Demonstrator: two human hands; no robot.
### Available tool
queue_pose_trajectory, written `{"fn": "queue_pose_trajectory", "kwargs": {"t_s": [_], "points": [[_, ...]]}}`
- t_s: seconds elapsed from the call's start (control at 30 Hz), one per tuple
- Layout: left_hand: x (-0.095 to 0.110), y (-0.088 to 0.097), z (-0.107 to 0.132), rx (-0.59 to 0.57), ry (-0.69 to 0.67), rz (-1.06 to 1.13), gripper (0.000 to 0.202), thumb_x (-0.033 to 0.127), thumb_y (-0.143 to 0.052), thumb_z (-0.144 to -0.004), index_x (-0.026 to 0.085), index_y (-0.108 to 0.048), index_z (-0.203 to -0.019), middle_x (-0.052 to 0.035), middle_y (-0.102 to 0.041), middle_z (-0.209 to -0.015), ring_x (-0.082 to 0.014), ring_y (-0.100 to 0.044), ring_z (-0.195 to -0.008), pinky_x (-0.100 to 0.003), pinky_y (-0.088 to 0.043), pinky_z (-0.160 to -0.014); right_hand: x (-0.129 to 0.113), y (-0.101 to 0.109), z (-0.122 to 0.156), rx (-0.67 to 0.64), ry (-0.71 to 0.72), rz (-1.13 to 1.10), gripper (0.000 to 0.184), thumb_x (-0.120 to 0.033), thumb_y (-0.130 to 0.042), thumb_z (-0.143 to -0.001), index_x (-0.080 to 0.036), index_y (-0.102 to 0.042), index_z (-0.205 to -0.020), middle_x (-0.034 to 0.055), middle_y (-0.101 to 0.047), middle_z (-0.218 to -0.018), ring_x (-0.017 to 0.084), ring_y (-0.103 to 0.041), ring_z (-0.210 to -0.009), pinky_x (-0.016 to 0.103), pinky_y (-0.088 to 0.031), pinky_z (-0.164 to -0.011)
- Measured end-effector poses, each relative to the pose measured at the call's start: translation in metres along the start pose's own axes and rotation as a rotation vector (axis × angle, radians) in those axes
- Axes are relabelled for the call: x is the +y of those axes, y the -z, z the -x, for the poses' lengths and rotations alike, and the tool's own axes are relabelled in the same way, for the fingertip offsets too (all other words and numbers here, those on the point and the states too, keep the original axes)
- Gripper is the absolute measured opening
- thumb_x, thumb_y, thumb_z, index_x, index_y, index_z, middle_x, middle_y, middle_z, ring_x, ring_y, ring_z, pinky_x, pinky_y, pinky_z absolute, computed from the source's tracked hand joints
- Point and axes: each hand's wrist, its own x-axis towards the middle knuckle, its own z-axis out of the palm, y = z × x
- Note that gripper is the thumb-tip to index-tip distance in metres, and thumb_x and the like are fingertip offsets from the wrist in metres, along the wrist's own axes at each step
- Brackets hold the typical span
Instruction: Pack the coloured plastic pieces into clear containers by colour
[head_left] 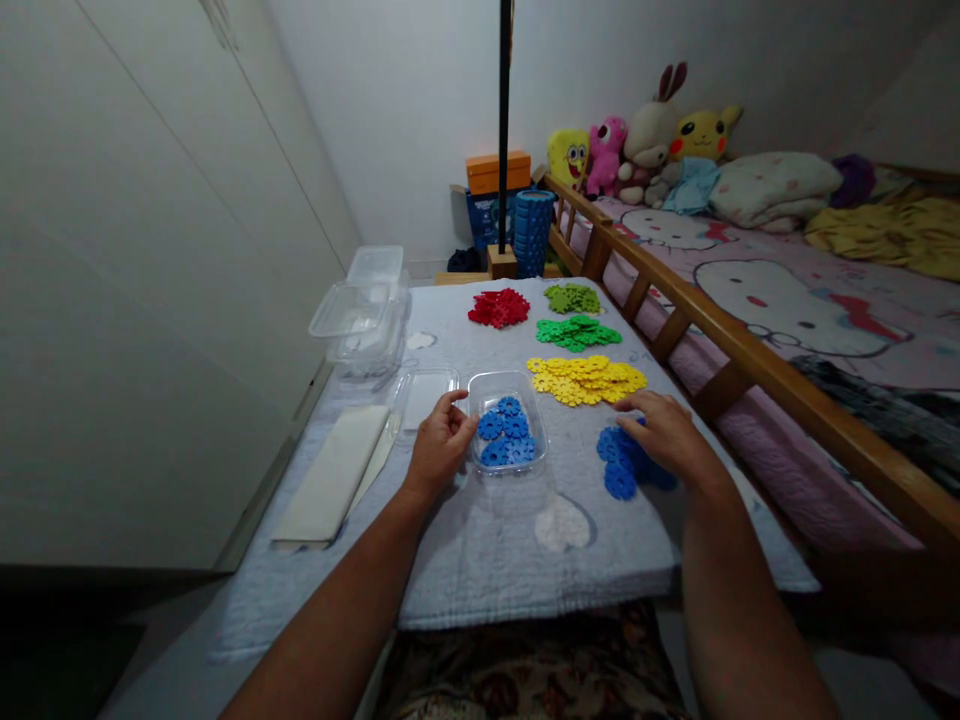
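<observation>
The left hand (439,440) has its fingers closed on the left rim of the clear tub (501,375), which sits on the cloth (495,540) partly filled with blue discs (506,432). The right hand (667,432) lies palm-down on the blue pile (619,470) just right of the tub; whether it has pinched a disc cannot be told. The work would likely go best with the tub steadied, discs lifted a few at a time, and the yellow pile (586,380) just behind left undisturbed.
</observation>
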Motion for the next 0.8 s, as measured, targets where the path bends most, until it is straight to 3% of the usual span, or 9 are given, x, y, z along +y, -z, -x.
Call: {"fn": "queue_pose_trajectory", "kwargs": {"t_s": [0.27, 0.47, 0.6, 0.8], "points": [[0.001, 0.0, 0.001, 0.012, 0.006, -0.017, 0.041, 0.038, -0.065, -0.087, 0.02, -0.062, -0.124, 0.0069, -0.056, -0.07, -0.0118, -0.055, -0.06, -0.025, -0.042, -0.061, 0.017, -0.01, 0.021, -0.009, 0.011, 0.096, 0.031, -0.038, -0.067, -0.083, -0.027, -0.079, -0.109, 0.0109, -0.071, -0.124, 0.037, -0.058, -0.12, 0.054, -0.039, -0.105], [0.001, 0.001, 0.001, 0.015, -0.001, -0.031, 0.041, 0.038, -0.065, -0.087, 0.019, -0.063, -0.124, 0.0064, -0.057, -0.07, -0.0121, -0.056, -0.061, -0.025, -0.043, -0.062, 0.032, -0.007, 0.031, 0.055, -0.038, 0.119, 0.058, -0.047, -0.069, -0.082, -0.026, -0.066, -0.136, 0.0132, -0.063, -0.141, 0.038, -0.053, -0.13, 0.053, -0.042, -0.109], [0.004, 0.001, 0.001, 0.01, 0.006, -0.026, 0.04, 0.037, -0.065, -0.087, 0.019, -0.063, -0.123, 0.0064, -0.057, -0.069, -0.0122, -0.055, -0.061, -0.025, -0.043, -0.062, 0.034, -0.023, 0.041, 0.12, -0.086, 0.081, 0.062, -0.052, -0.061, -0.089, -0.024, -0.059, -0.144, 0.0153, -0.061, -0.144, 0.037, -0.054, -0.132, 0.055, -0.041, -0.111], [0.004, 0.001, 0.001, 0.007, 0.008, -0.013, 0.041, 0.038, -0.065, -0.086, 0.019, -0.063, -0.123, 0.0067, -0.056, -0.068, -0.0122, -0.054, -0.06, -0.025, -0.042, -0.061, 0.023, -0.045, 0.047, 0.113, -0.112, 0.062, 0.06, -0.055, -0.056, -0.093, -0.022, -0.06, -0.142, 0.0175, -0.058, -0.148, 0.039, -0.052, -0.134, 0.058, -0.039, -0.111]]}}
